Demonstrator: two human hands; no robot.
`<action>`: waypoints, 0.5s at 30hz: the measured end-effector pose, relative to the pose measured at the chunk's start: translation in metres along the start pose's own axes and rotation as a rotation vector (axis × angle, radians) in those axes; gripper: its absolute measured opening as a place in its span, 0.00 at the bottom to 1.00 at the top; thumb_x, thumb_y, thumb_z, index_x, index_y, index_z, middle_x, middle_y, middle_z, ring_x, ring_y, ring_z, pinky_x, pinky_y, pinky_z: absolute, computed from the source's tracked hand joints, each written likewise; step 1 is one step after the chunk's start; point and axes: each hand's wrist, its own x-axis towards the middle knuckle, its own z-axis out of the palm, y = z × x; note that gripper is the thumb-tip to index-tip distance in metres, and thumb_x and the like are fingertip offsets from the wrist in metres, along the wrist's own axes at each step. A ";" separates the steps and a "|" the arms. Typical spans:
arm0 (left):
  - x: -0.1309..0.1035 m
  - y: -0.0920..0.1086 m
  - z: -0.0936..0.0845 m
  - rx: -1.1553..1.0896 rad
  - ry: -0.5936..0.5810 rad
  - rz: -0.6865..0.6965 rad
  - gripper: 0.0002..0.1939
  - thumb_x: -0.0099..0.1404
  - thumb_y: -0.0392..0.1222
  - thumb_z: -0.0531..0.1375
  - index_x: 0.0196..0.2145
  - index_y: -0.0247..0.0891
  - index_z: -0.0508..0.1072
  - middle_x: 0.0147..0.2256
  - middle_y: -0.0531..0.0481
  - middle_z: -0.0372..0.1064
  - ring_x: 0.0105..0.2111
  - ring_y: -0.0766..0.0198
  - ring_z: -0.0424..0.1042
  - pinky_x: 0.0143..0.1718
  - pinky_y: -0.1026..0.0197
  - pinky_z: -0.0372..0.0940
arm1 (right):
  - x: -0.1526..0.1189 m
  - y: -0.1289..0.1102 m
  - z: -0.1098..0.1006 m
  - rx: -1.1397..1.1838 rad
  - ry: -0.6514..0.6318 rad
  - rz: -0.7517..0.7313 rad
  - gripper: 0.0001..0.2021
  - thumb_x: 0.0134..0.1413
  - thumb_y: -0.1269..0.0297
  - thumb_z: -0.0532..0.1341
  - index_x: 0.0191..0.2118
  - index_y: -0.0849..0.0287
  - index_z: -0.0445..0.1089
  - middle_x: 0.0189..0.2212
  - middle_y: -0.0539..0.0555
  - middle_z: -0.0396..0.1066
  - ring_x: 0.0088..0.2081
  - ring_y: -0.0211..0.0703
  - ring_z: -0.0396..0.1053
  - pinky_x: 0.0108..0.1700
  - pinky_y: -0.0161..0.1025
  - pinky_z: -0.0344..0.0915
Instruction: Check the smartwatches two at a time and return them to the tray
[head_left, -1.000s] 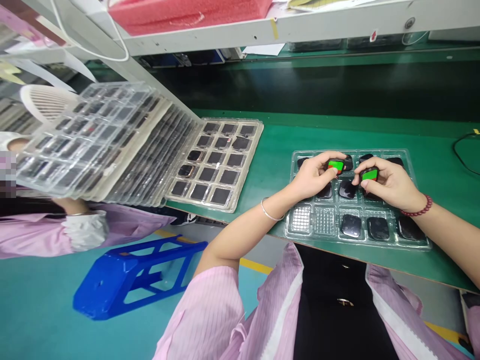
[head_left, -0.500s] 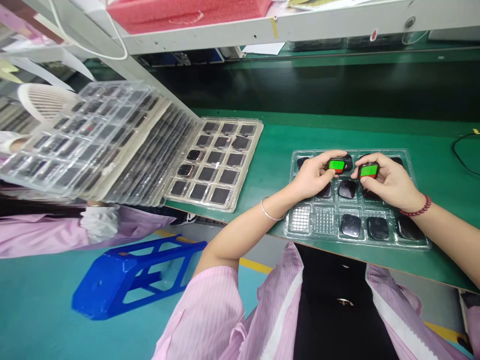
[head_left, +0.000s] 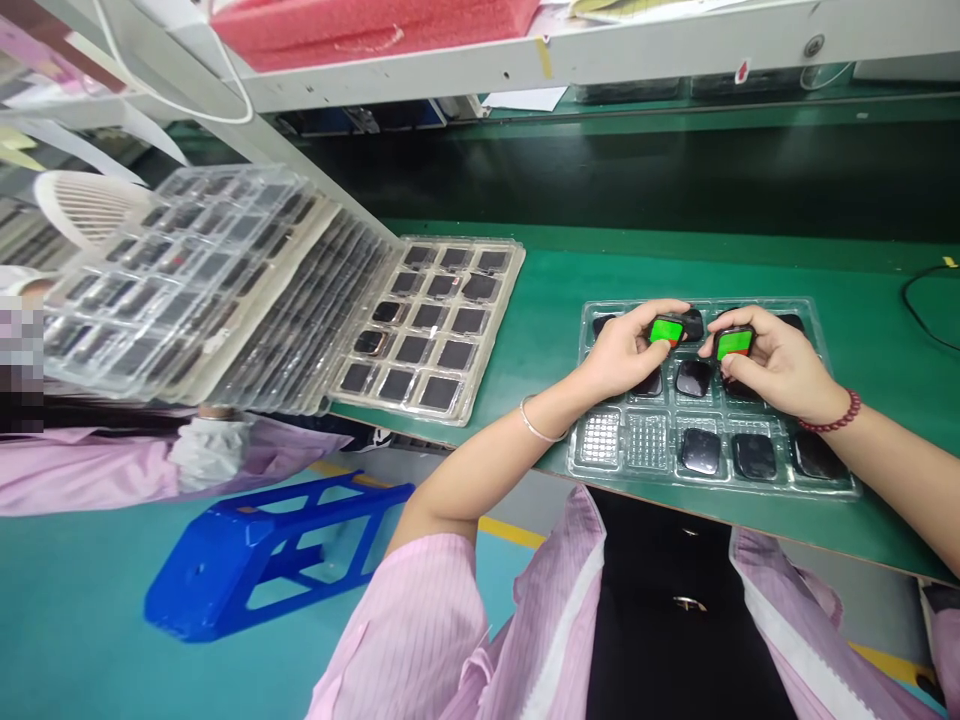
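My left hand (head_left: 626, 350) pinches a smartwatch (head_left: 666, 331) between thumb and fingers; its lit screen is mostly green. In my right hand (head_left: 787, 365) is a second smartwatch (head_left: 733, 344), its screen green with a red band at the bottom. Both are held just above a clear plastic tray (head_left: 651, 440) with square pockets. Dark square watch bodies lie in several pockets, among them one (head_left: 694, 378) in the middle row and one (head_left: 701, 451) in the front row. Two front-left pockets hold nothing. My hands cover part of the back rows.
Left on the green bench (head_left: 551, 270) lies a tray (head_left: 486, 375) of dark square pieces. Beside it a co-worker's sleeve (head_left: 214, 450) shows under a tilted stack of filled trays (head_left: 247, 290). A blue stool (head_left: 217, 570) stands below; a shelf edge (head_left: 660, 60) crosses above.
The watch in my left hand has tilted slightly, and less red shows on its screen. The right-hand watch has shifted slightly left. The stack of trays at left has barely moved.
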 end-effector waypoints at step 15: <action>0.000 0.003 0.001 0.052 0.018 0.032 0.22 0.65 0.44 0.62 0.56 0.38 0.68 0.46 0.45 0.73 0.41 0.59 0.75 0.38 0.61 0.68 | 0.000 -0.004 0.000 0.011 -0.012 0.026 0.18 0.55 0.74 0.61 0.51 0.52 0.67 0.42 0.54 0.76 0.30 0.42 0.73 0.30 0.39 0.74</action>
